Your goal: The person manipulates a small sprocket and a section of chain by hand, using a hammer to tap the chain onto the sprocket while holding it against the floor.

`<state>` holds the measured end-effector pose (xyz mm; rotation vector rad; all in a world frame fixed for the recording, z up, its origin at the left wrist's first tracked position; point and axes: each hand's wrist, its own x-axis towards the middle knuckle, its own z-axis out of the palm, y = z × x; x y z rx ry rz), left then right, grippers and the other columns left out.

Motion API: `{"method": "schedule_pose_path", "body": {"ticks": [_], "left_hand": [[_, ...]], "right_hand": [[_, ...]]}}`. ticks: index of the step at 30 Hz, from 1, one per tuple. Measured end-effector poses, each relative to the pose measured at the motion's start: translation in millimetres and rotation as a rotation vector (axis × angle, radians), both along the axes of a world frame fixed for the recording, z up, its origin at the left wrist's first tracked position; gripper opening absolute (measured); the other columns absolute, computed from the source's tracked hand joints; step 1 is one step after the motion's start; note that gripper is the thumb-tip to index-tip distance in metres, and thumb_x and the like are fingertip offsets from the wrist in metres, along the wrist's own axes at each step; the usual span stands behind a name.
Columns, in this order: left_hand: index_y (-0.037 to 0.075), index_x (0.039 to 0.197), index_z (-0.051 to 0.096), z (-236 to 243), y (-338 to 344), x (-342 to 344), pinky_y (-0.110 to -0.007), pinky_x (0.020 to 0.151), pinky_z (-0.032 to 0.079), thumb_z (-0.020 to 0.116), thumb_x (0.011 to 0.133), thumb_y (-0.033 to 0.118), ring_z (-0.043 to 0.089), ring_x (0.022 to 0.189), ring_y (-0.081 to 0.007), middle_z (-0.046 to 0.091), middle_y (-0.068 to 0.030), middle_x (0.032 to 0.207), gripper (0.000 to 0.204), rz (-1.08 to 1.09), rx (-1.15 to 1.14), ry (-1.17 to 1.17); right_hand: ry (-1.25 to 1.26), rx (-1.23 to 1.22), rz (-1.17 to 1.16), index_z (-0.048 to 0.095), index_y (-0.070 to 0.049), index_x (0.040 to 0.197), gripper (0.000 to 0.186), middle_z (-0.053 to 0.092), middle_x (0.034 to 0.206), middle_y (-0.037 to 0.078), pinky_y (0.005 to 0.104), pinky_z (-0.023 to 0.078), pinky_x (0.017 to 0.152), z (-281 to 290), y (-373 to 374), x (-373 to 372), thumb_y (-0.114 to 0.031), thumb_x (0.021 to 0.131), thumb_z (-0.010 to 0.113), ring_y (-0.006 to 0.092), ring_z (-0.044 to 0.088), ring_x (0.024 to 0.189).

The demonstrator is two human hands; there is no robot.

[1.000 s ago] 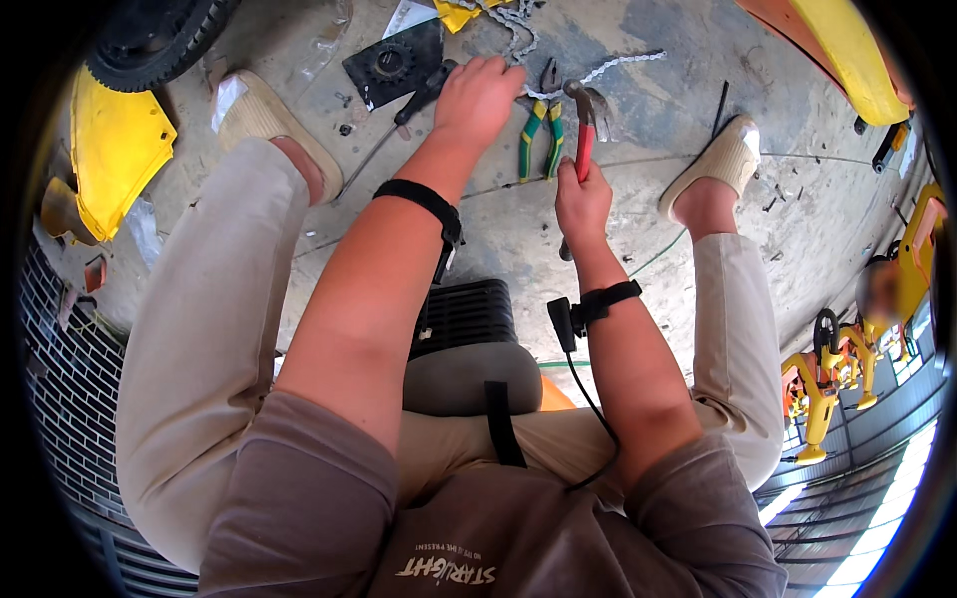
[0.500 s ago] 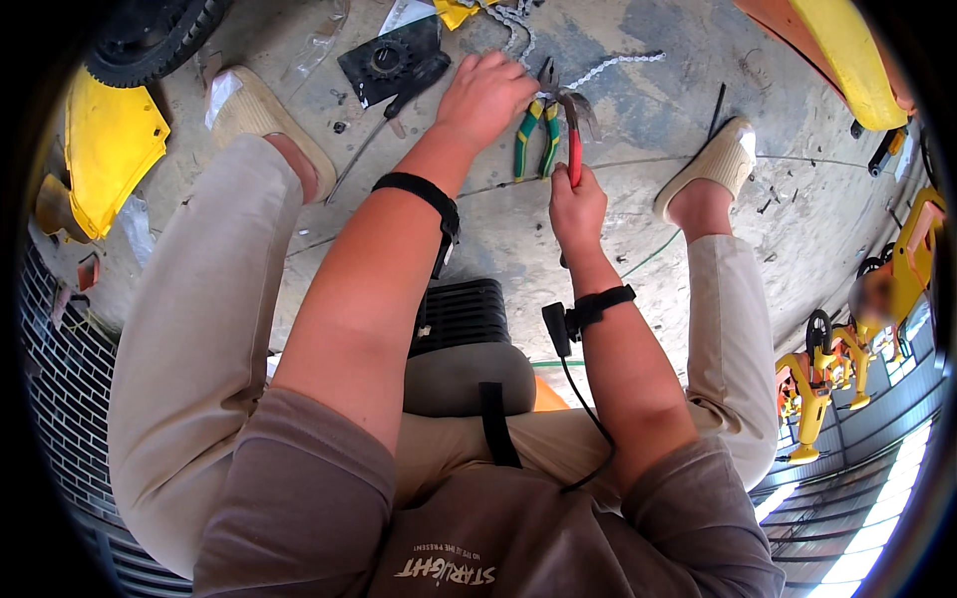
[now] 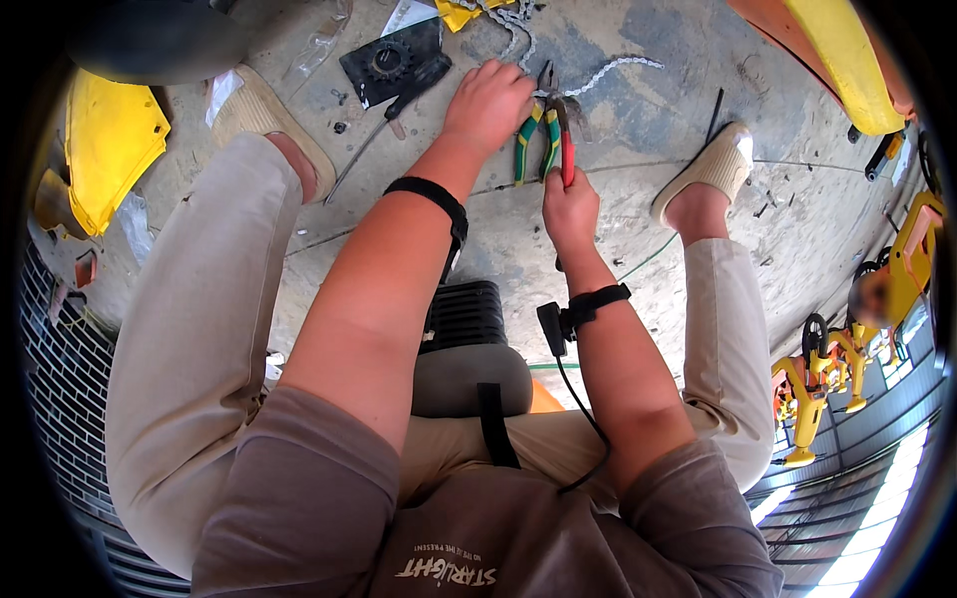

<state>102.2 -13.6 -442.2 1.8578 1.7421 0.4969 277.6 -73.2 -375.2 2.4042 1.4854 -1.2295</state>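
My left hand (image 3: 486, 108) has curled fingers at the silver chain (image 3: 623, 62), left of the pliers' jaws; what they pinch is hidden. My right hand (image 3: 570, 214) grips a hammer by its red handle (image 3: 566, 149), its head over the chain beside those jaws. The green-and-yellow pliers (image 3: 522, 148) lie on the concrete floor with handles toward me. A screwdriver (image 3: 404, 105) with a black handle and long shaft rests left of my left hand, against a black piece (image 3: 359, 72) bearing a toothed sprocket.
Yellow panels (image 3: 112, 140) lie at the left, near a blurred dark round shape (image 3: 155, 40). A yellow-and-orange body part (image 3: 842, 65) is at upper right, yellow machines (image 3: 807, 409) at right. My slippered feet (image 3: 728, 159) flank the tools; a grey cushioned seat (image 3: 469, 379) sits between my legs.
My right hand and the hammer have shifted left, toward the pliers, and the hammer head sits slightly lower. My left hand has moved slightly right.
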Motion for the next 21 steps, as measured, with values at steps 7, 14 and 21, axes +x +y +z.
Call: {"method": "schedule_pose_path", "body": {"ticks": [7, 14, 21], "left_hand": [[0.011, 0.084, 0.067, -6.8, -5.0, 3.2, -0.043, 0.092, 0.047, 0.069, 0.081, 0.018, 0.059, 0.102, -0.0271, 0.064, -0.0047, 0.092, 0.008, 0.103, 0.035, -0.065], [0.007, 0.086, 0.068, -2.8, 1.4, 9.0, -0.043, 0.095, 0.047, 0.071, 0.081, 0.016, 0.059, 0.103, -0.0302, 0.064, -0.0083, 0.095, 0.01, 0.067, -0.023, -0.016], [0.007, 0.085, 0.067, -0.9, 1.1, 10.8, -0.043, 0.095, 0.047, 0.07, 0.081, 0.015, 0.058, 0.102, -0.0308, 0.063, -0.0087, 0.095, 0.009, 0.063, -0.017, -0.004]], "right_hand": [[0.111, 0.123, -0.124, 0.065, -0.002, 0.089, 0.029, 0.068, 0.084, 0.027, 0.0515, 0.051, 0.075, 16.7, 9.8, -10.1, -0.03, 0.094, 0.058, 0.0486, 0.064, 0.083], [-0.013, -0.017, 0.053, 0.066, -0.001, 0.091, 0.03, 0.067, 0.085, 0.028, 0.0523, 0.05, 0.077, 0.6, 7.5, -8.8, -0.029, 0.093, 0.057, 0.0487, 0.064, 0.086], [0.038, -0.002, -0.06, 0.068, -0.001, 0.094, 0.031, 0.067, 0.083, 0.027, 0.0497, 0.051, 0.075, 11.1, 9.4, -4.1, -0.03, 0.093, 0.058, 0.0468, 0.066, 0.082]]}}
